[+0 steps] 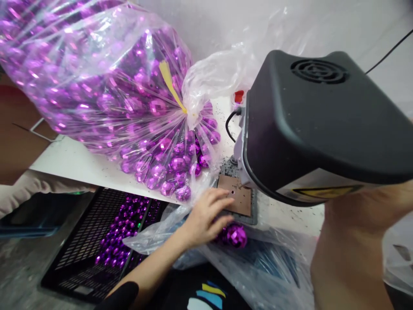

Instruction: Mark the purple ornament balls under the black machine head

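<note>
My left hand (208, 217) is loosely open, fingers spread at the brown plate (241, 202) — purple baubles (237, 236) just beneath, on clear plastic (258, 269). My right hand's state I can't tell — it's out of view.

purple balls (237, 236) look glossy, faceted. bag (119, 34) is thin, shiny clear plastic. machine housing (322, 116) looks smooth, matt.

machine (329, 116): 1 | brown plate (241, 199): 1 | tied bag (209, 79): 1 | purple balls (236, 236): dozens
</note>
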A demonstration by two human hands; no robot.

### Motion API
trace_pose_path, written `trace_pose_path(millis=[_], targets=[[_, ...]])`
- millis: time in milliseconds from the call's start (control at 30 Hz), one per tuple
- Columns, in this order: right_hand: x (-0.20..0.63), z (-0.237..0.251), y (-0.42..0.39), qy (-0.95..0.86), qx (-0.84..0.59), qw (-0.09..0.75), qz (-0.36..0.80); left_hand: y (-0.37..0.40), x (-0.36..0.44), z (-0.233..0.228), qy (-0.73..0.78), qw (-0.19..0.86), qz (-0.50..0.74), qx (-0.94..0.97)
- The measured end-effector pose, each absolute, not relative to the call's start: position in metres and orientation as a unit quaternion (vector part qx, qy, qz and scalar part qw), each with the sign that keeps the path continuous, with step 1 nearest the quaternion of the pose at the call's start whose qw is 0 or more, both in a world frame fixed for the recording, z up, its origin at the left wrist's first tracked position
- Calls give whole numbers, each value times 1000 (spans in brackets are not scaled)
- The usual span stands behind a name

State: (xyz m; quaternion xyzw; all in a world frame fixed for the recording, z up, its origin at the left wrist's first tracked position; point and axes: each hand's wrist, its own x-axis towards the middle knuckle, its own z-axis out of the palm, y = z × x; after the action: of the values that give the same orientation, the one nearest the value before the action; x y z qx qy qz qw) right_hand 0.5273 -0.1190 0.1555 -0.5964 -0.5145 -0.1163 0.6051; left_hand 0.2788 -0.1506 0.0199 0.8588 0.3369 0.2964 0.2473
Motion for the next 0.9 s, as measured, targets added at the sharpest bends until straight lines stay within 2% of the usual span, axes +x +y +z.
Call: trace_pose_path(millis=[67,133,267,467,700,800,900], targets=[[530,154,-116,-527,-580,608,-131,-126,268,22,436,128,283,845],[532,152,-113,-535,-577,600,-140,-98,261,21,519,29,216,827],[536,149,-112,-537,-573,606,-127,-60,255,20,550,-31,126,825],[533,153,-111,-532,-573,612,-116,-55,249,25,518,-3,172,838],[530,155,-107,-522,-565,632,-99,-58,255,23,475,3,85,876],[530,154,-106,-517,-566,636,-91,-58,252,32,505,87,176,841],[531,154,-105,-517,-563,638,-91,-64,242,46,537,284,334,721]])
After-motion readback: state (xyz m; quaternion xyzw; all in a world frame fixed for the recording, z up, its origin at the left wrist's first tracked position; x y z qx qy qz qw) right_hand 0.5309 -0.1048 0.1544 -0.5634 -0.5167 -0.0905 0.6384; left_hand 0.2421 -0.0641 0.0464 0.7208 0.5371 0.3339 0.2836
